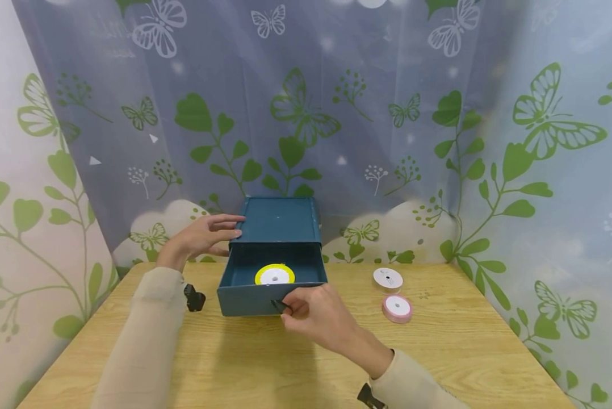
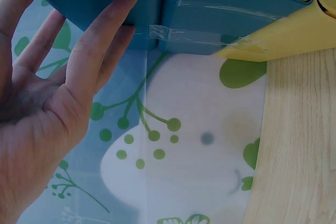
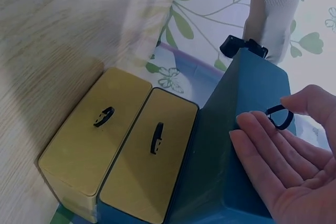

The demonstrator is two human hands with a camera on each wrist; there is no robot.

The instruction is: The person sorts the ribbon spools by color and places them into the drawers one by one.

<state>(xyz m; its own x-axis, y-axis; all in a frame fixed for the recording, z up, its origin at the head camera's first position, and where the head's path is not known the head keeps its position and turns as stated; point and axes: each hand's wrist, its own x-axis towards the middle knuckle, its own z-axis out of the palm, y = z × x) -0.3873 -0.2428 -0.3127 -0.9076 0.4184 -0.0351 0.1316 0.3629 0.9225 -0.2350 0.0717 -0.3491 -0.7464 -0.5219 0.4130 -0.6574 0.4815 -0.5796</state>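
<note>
A blue drawer [image 1: 265,299] is pulled out of its blue casing [image 1: 280,218]. Inside it lies a ribbon spool [image 1: 275,275] with a yellow rim and a white face. My right hand [image 1: 326,318] pinches the black loop handle [image 3: 280,117] on the drawer front between thumb and fingers. On the left side of the casing, my left hand [image 1: 204,234] rests its extended fingertips near the top edge. The left wrist view shows those fingers [image 2: 100,40] against the blue side wall.
Two yellow-fronted drawers [image 3: 128,129] with black loop handles sit under the blue one. On the wooden table [image 1: 454,335] to the right are a white spool [image 1: 388,279] and a pink-edged spool [image 1: 397,308]. A patterned curtain [image 1: 336,170] hangs behind.
</note>
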